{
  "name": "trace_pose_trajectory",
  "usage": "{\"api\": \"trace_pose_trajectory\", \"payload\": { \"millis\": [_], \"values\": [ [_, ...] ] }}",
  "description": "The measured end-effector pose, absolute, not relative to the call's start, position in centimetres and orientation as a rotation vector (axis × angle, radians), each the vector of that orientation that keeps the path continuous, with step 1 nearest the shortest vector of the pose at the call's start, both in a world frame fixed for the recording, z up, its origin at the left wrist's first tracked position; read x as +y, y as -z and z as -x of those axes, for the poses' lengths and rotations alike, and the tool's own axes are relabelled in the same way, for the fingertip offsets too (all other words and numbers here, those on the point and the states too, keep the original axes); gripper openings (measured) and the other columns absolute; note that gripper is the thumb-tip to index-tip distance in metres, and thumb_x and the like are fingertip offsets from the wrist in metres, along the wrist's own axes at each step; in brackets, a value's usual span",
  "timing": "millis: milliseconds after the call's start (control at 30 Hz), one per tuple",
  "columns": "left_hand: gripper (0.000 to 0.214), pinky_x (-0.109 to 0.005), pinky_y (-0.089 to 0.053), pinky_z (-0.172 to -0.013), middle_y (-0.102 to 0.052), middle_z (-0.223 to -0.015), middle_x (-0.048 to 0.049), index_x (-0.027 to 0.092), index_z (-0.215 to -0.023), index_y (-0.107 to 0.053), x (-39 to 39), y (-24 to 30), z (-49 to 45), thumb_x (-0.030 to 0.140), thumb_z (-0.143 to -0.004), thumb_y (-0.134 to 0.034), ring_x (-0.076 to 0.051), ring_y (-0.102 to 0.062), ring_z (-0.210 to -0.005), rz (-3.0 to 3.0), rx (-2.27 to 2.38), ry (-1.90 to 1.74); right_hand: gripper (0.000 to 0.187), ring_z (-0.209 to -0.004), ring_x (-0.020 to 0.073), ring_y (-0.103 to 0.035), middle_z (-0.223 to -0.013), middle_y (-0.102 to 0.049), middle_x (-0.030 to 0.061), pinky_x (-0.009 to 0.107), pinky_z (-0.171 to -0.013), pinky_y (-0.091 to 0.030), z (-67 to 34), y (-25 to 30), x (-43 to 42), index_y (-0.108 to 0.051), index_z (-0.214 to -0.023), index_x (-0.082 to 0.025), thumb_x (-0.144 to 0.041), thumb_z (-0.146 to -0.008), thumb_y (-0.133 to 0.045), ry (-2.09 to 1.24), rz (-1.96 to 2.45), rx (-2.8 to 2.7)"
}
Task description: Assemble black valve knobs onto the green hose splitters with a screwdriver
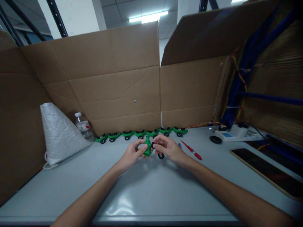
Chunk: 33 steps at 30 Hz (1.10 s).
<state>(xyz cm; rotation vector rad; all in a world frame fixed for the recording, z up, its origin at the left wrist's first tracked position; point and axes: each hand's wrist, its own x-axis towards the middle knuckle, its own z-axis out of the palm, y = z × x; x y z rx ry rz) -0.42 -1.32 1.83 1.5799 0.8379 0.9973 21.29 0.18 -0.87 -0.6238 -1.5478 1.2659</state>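
Observation:
My left hand (133, 153) grips a green toy car body (147, 147) between thumb and fingers, holding it upright above the table. On its right side, my right hand (169, 148) pinches a small black part (152, 145) against the body; whether it is a wheel I cannot tell. Just under my right fingers is a black toy wheel (161, 155). A red screwdriver (192, 150) lies to the right of my right hand, and a small purple-blue piece (179, 145) shows partly beside that hand.
Several green toy cars (127, 135) stand in a row along the cardboard wall (123, 91). At the left are a silver bag (62, 135) and a water bottle (83, 126). A black ring (216, 139), a power strip (239, 134) and a phone (267, 170) lie at the right.

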Motion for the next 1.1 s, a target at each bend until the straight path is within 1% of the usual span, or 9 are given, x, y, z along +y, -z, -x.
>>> {"api": "trace_pose_trajectory", "payload": {
  "millis": [133,200,367,433,500,633,733,900,1100],
  "values": [
    [0.052,-0.026,-0.054,-0.065,-0.072,-0.097,-0.0068,0.016,-0.112,-0.069,-1.3,-1.7,0.5,0.058,-0.085,-0.081,-0.018,-0.072,-0.075,-1.589,0.833,-1.004,0.038,-0.061,0.0131,-0.055,-0.078,-0.063,-0.0025,0.028,-0.056,-0.044,-21.1,1.1,0.1,-0.063,-0.098,-0.024,-0.056,-0.087,-0.08,-1.222,0.613,-1.554],
    [0.05,-0.026,-0.055,-0.064,-0.069,-0.102,-0.0061,0.017,-0.112,-0.069,-1.1,-1.5,0.6,0.056,-0.084,-0.083,-0.017,-0.073,-0.076,-1.6,0.837,-1.023,0.038,-0.061,0.0127,-0.053,-0.078,-0.061,-0.003,0.028,-0.057,-0.043,-21.1,1.1,0.1,-0.063,-0.097,-0.024,-0.056,-0.087,-0.08,-1.209,0.61,-1.547],
    [0.046,-0.024,-0.054,-0.06,-0.065,-0.111,-0.0052,0.019,-0.113,-0.067,-0.5,-0.9,0.8,0.051,-0.085,-0.083,-0.012,-0.069,-0.068,-1.648,0.856,-1.082,0.038,-0.065,0.0146,-0.058,-0.079,-0.064,-0.002,0.03,-0.062,-0.046,-21.0,1.3,0.3,-0.063,-0.096,-0.024,-0.055,-0.086,-0.081,-1.216,0.595,-1.513],
    [0.047,-0.024,-0.053,-0.058,-0.064,-0.114,-0.0058,0.019,-0.116,-0.066,-0.4,-0.7,0.9,0.05,-0.085,-0.084,-0.011,-0.067,-0.067,-1.665,0.864,-1.116,0.038,-0.066,0.0155,-0.06,-0.079,-0.065,-0.0017,0.031,-0.063,-0.048,-20.9,1.4,0.4,-0.063,-0.096,-0.024,-0.055,-0.085,-0.082,-1.225,0.593,-1.495],
    [0.048,-0.023,-0.051,-0.056,-0.065,-0.111,-0.0057,0.019,-0.118,-0.066,-0.5,-0.5,0.9,0.048,-0.084,-0.085,-0.011,-0.065,-0.067,-1.675,0.877,-1.142,0.039,-0.066,0.0162,-0.061,-0.079,-0.066,-0.0015,0.032,-0.064,-0.049,-20.9,1.5,0.5,-0.062,-0.095,-0.024,-0.056,-0.084,-0.082,-1.237,0.595,-1.489],
    [0.048,-0.022,-0.045,-0.053,-0.066,-0.092,-0.0027,0.02,-0.121,-0.064,-0.7,-0.5,1.0,0.047,-0.085,-0.084,-0.011,-0.061,-0.061,-1.721,0.927,-1.143,0.041,-0.066,0.0166,-0.063,-0.076,-0.067,-0.0015,0.032,-0.064,-0.05,-20.8,1.7,0.6,-0.061,-0.093,-0.023,-0.057,-0.084,-0.082,-1.26,0.604,-1.476],
    [0.047,-0.022,-0.044,-0.053,-0.065,-0.086,-0.0011,0.021,-0.12,-0.063,-0.8,-0.4,1.1,0.048,-0.087,-0.083,-0.01,-0.057,-0.058,-1.753,0.944,-1.135,0.045,-0.064,0.0168,-0.064,-0.075,-0.068,-0.0013,0.032,-0.063,-0.05,-20.7,1.9,0.7,-0.06,-0.091,-0.023,-0.06,-0.08,-0.084,-1.295,0.617,-1.451],
    [0.044,-0.022,-0.044,-0.052,-0.065,-0.088,-0.0015,0.02,-0.118,-0.063,-0.7,-0.3,1.2,0.047,-0.088,-0.082,-0.01,-0.057,-0.058,-1.775,0.959,-1.126,0.048,-0.062,0.0167,-0.064,-0.072,-0.067,-0.0015,0.031,-0.061,-0.049,-20.6,1.8,0.7,-0.058,-0.088,-0.023,-0.061,-0.078,-0.085,-1.33,0.626,-1.446],
    [0.041,-0.022,-0.048,-0.053,-0.068,-0.097,-0.0057,0.016,-0.109,-0.069,-0.7,-0.9,1.1,0.05,-0.089,-0.079,-0.012,-0.063,-0.064,-1.765,0.91,-1.053,0.041,-0.064,0.0153,-0.061,-0.075,-0.066,-0.0022,0.029,-0.061,-0.046,-20.8,1.6,0.2,-0.058,-0.09,-0.023,-0.057,-0.086,-0.081,-1.233,0.609,-1.525]
  ]
}}
